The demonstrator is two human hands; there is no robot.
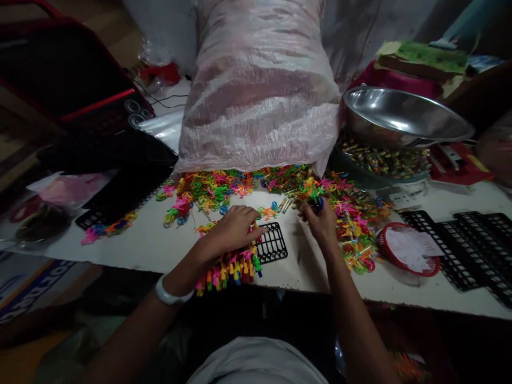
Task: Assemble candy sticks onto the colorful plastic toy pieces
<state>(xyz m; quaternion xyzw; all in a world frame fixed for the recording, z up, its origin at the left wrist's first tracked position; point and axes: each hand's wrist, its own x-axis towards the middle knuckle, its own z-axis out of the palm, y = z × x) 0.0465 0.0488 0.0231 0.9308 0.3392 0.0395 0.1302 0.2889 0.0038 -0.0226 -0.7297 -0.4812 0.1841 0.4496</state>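
- Left hand (pixel 236 228) lies palm down over the black plastic grid (pixel 277 249), fingers nearly straight, thumb standing apart from them; what the palm presses on is hidden.
- Right hand (pixel 323 221) is curled around a dark blue plastic piece (pixel 317 204) at the edge of the loose pile (pixel 354 213); the exact pinch is too blurred to tell.
- That grid sits near the front edge of the counter (pixel 148 234), between the hands, its right end uncovered and its left part crowded with colourful plastic toy pieces (pixel 230 271).
- Light, level pressure from the left hand should steady the grid without bending the seated pieces.
- Loose pieces look prone to tangling, so lifting one gently clear of its neighbours seems safer than tugging.
- Small clear tubes (pixel 285 204) lie just left of the right hand; a slightly raised path would avoid sweeping them.
- Pieces overhang the counter's front edge, so the forearm and sleeve area call for care against snagging.
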